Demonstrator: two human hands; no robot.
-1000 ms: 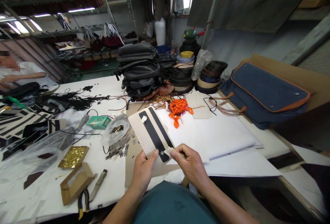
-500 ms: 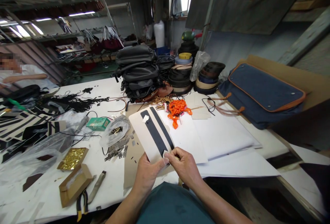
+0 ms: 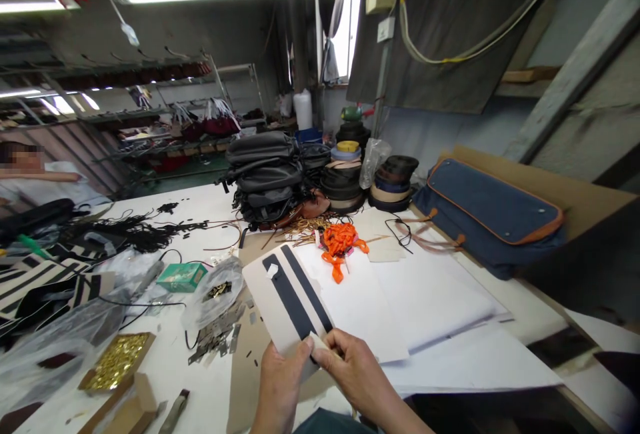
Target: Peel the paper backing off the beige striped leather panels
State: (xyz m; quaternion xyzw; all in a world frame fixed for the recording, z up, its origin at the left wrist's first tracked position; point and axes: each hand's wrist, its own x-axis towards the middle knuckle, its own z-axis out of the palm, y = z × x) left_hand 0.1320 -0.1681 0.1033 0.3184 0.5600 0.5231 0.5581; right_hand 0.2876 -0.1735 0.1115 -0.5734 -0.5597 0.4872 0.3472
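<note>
A flat beige panel (image 3: 263, 297) with two dark stripes is held up over the table, tilted away from me. My left hand (image 3: 281, 381) grips its lower edge, thumb on top. Beside it, the fingers of my right hand (image 3: 353, 366) pinch a small whitish piece (image 3: 318, 343) at the panel's lower corner; whether it is a folded corner or a separate scrap I cannot tell. A small white tab (image 3: 273, 271) sits near the upper end of the wider stripe. My fingers hide the panel's bottom edge.
Left lie a box of gold-coloured hardware (image 3: 117, 361), a green box (image 3: 181, 277) and metal plates (image 3: 216, 335). Beyond are an orange ribbon bundle (image 3: 343, 241), stacked black bags (image 3: 265, 177), strap rolls (image 3: 343, 184) and a blue bag (image 3: 493, 201). A person (image 3: 47, 181) sits far left.
The view has tilted up, so my hands and the table appear lower. Both hands still hold the panel, and the whitish piece at its corner shows larger between my fingers.
</note>
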